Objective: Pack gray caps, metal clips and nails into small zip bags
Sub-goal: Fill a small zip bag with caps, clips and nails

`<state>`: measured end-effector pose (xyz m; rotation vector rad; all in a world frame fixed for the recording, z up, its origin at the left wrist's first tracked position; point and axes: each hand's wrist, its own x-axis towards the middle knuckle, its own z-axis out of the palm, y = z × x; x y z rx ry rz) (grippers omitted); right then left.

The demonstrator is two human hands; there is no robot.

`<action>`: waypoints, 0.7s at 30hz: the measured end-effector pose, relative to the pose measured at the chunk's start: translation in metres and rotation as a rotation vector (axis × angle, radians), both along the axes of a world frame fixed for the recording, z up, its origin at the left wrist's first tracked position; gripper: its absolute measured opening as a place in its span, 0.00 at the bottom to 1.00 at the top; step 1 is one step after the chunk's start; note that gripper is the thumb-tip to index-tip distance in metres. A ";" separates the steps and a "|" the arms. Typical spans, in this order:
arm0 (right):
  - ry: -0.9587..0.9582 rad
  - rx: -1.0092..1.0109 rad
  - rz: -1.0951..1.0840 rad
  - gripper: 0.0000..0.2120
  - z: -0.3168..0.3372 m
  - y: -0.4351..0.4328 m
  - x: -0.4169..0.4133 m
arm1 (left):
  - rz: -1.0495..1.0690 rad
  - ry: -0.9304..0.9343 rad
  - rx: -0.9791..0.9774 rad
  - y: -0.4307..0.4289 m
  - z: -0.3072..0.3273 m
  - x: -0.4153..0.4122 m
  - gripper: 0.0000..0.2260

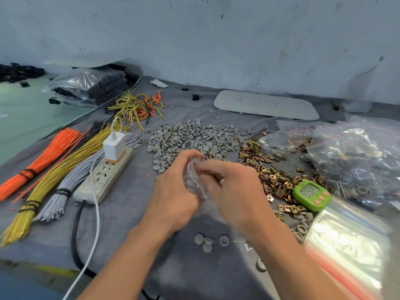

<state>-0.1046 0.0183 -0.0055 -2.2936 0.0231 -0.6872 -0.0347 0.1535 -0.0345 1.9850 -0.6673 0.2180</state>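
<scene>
Two hands (173, 191) (236, 191), zip bag (196, 188), perhaps caps (190, 181)

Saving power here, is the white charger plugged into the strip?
Plugged in: the white charger sits in the far end of the power strip, cable attached.

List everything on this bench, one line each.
gray caps: many, gray, heap mid-table; four more loose near the front.
metal clips: many, brass, right of the caps.
small zip bag: one, clear, between the hands.
timer: one, green, right, beside the clips.
power strip: one, off-white, left.
charger: one, white, plugged into the strip.
wire bundles: three, orange, yellow, gray, far left.
loose wires: tangle, yellow and orange, behind the strip.
filled bags: several, clear, far right.
left hand: one, grips the bag.
right hand: one, pinches the bag's mouth.
</scene>
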 end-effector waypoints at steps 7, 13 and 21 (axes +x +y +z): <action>0.005 0.309 -0.242 0.11 -0.007 -0.042 -0.001 | 0.032 0.204 -0.522 0.006 0.019 0.007 0.28; 0.162 0.150 -0.252 0.14 -0.013 -0.048 -0.010 | 0.040 0.193 -0.710 0.001 0.032 0.003 0.26; 0.265 0.071 -0.489 0.09 -0.011 -0.081 -0.020 | 0.188 0.005 -0.584 -0.007 0.032 -0.005 0.29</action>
